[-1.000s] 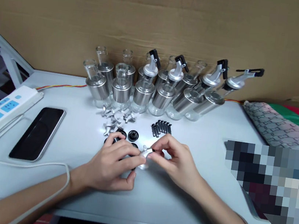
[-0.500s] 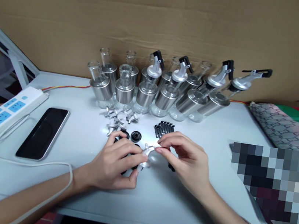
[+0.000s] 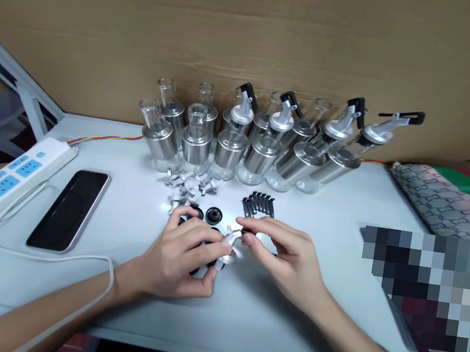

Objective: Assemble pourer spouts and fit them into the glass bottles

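My left hand (image 3: 182,256) rests on the white table (image 3: 242,311) with its fingers closed around a small silver pourer spout (image 3: 228,248). My right hand (image 3: 284,259) pinches a small black part against the tip of that spout. Just behind my hands lie black rubber stoppers (image 3: 213,215), a heap of silver spouts (image 3: 185,186) and a row of black lever caps (image 3: 258,202). Several glass bottles with steel sleeves (image 3: 230,146) stand at the back; some carry fitted pourers (image 3: 381,132).
A black phone (image 3: 69,209) lies at the left beside a white and blue power strip (image 3: 2,181), whose cable (image 3: 48,257) crosses my left wrist. Folded patterned fabric (image 3: 454,198) sits at the right. A cardboard wall (image 3: 254,39) backs the table.
My right hand drew slightly away from the spout, then came back to its tip. My left hand has kept hold of the spout throughout.
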Motion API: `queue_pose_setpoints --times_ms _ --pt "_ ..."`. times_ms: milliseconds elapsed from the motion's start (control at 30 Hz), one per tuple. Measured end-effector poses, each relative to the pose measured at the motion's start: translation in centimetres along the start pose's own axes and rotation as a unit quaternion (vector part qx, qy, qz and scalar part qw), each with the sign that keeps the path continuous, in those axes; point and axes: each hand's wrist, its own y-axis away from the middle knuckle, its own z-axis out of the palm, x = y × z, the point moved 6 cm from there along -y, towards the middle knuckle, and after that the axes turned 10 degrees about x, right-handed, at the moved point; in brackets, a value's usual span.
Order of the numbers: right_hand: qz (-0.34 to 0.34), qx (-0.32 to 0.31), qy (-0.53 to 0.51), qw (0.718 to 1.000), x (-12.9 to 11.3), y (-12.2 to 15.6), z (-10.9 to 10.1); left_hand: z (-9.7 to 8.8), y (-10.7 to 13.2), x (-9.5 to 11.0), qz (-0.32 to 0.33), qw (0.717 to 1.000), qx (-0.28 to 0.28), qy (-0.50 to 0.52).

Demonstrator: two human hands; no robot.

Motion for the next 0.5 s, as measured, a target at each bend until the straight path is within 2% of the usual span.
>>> queue_pose_setpoints --times_ms 100,333,500 --pt "0.002 0.013 -0.013 1.0 -0.1 -0.2 -0.2 0.0 0.0 -0.1 -0.003 1.0 0.001 -0.001" --pt "0.128 0.021 -0.123 0.984 1.0 -0.1 0.1 0.1 0.0 -0.2 -0.007 1.0 -0.006 -0.003" --pt "0.153 0.018 -0.171 0.973 1.1 0.0 0.2 0.2 0.1 -0.2 -0.004 1.0 -0.009 0.01"
